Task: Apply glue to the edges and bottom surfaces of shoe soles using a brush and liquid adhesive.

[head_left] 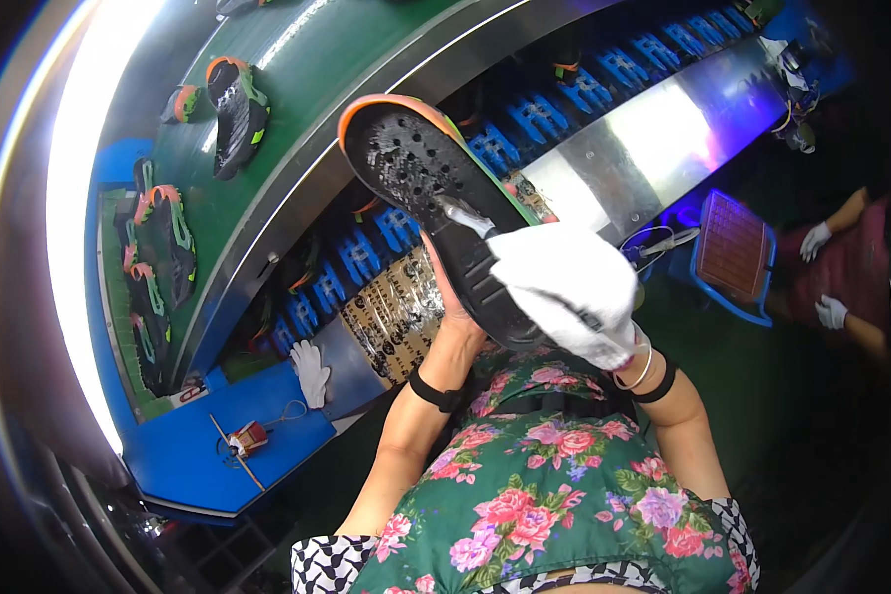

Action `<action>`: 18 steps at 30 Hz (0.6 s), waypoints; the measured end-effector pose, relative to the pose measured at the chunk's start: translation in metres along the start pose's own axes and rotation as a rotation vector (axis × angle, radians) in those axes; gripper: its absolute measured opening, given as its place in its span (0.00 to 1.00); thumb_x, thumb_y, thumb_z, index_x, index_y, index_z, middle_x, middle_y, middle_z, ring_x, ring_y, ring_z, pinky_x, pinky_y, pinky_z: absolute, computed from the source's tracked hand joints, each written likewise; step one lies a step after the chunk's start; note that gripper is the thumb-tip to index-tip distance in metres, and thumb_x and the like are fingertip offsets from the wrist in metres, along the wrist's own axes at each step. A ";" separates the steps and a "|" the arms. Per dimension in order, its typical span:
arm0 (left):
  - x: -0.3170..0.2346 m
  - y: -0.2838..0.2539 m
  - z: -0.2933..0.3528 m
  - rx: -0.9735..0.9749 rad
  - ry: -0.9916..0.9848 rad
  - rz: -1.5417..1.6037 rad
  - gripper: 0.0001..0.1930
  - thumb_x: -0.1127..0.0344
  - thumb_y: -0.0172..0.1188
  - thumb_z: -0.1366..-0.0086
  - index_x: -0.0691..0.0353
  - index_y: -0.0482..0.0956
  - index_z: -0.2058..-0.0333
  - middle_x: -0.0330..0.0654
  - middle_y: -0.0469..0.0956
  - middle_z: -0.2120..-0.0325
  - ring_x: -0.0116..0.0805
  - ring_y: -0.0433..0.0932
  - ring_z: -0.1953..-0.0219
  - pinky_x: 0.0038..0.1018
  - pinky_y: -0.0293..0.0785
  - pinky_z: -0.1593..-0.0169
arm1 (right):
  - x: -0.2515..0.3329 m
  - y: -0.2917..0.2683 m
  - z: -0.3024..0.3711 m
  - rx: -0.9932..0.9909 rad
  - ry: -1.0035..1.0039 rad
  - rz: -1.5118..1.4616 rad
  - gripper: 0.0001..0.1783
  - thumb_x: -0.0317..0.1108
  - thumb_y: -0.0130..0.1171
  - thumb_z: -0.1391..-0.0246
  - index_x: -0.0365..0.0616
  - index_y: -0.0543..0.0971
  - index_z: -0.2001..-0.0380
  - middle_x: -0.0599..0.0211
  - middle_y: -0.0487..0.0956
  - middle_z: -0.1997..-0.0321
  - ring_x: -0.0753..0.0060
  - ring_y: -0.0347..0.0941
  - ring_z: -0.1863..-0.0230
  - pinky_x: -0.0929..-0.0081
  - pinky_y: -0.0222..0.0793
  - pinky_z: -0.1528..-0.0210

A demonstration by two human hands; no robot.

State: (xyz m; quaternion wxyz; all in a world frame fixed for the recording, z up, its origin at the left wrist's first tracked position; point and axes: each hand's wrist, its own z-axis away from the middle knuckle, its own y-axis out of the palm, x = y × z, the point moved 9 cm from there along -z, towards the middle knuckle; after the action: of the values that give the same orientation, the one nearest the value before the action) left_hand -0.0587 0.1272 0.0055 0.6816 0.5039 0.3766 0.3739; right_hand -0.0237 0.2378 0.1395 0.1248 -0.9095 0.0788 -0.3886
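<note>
A black shoe sole [436,173] with an orange and green rim is held up in front of me. Its upturned face has rows of small round holes and looks wet in places. My left hand [448,287], bare, grips the sole from beneath; the thumb runs along its left edge and fingertips show past the right edge. In a white glove, my right hand [569,287] is closed around a small brush [473,217], mostly hidden by the fingers. The brush's pale bristle end rests on the middle of the sole.
A green conveyor belt [302,59] on the left carries several similar soles [238,114]. Blue racks [327,282] line the metal ledge beyond my hands. A white glove [310,373] lies near a blue table [193,445]. At right are a co-worker's gloved hands [815,241] and a blue-framed stool [733,252].
</note>
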 end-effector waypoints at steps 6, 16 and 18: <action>-0.001 0.007 -0.011 0.176 -0.050 -0.069 0.51 0.20 0.47 0.37 0.55 0.60 0.28 0.63 0.71 0.38 0.66 0.70 0.36 0.62 0.73 0.39 | 0.004 0.008 0.000 0.045 0.008 -0.169 0.14 0.25 0.70 0.50 0.39 0.87 0.58 0.59 0.87 0.55 0.57 0.84 0.55 0.65 0.80 0.52; -0.006 0.025 -0.018 0.319 -0.087 0.059 0.52 0.16 0.50 0.42 0.43 0.58 0.28 0.68 0.68 0.37 0.75 0.75 0.44 0.66 0.74 0.42 | 0.006 0.006 0.002 0.113 0.093 -0.249 0.14 0.22 0.71 0.53 0.44 0.88 0.60 0.61 0.88 0.58 0.57 0.85 0.56 0.64 0.81 0.52; -0.007 0.034 -0.017 0.285 -0.063 0.137 0.51 0.17 0.52 0.42 0.43 0.61 0.28 0.69 0.67 0.37 0.75 0.75 0.44 0.65 0.75 0.42 | 0.001 -0.004 0.003 0.056 0.083 -0.189 0.14 0.21 0.71 0.54 0.42 0.88 0.61 0.61 0.88 0.58 0.58 0.85 0.58 0.64 0.81 0.53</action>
State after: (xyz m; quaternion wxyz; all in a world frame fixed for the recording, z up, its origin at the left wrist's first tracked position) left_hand -0.0809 0.1351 0.0360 0.5876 0.6315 0.3687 0.3463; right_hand -0.0210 0.2419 0.1391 0.1097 -0.8921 -0.0132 -0.4381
